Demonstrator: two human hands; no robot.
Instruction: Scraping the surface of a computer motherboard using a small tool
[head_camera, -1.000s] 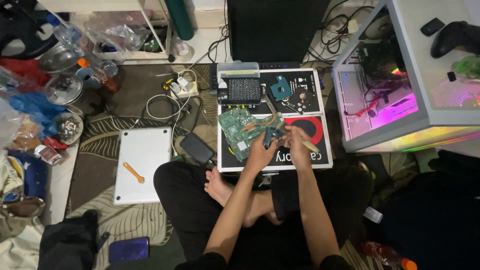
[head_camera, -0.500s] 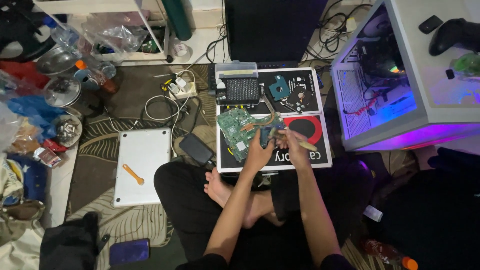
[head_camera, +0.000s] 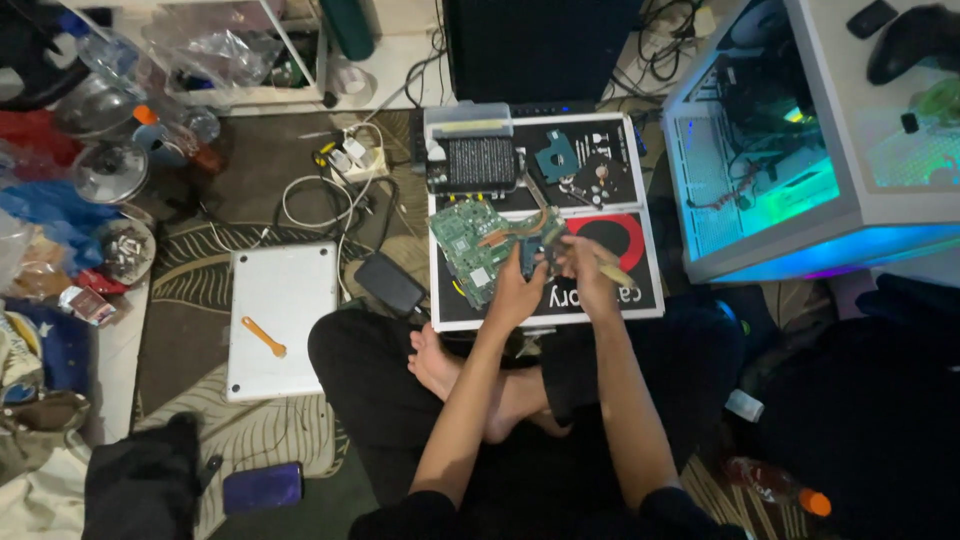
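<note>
Left hand (head_camera: 518, 290), just right of frame centre, pinches the right end of the green board (head_camera: 478, 248), where a copper heat pipe (head_camera: 510, 232) runs to a small dark part that the fingers partly hide. That board lies tilted on a black work mat (head_camera: 548, 312) spread on the floor before the person's crossed legs. Right hand (head_camera: 582, 272), just beside the left, is closed around a slim yellowish tool (head_camera: 612, 272) whose tip points in toward the same spot. Judging by this, the step in hand is work on the cooling part at the board's edge; any next move would call for a firm hold on the board and a well-aimed tip. Further right glows a lit computer case (head_camera: 800, 190).
</note>
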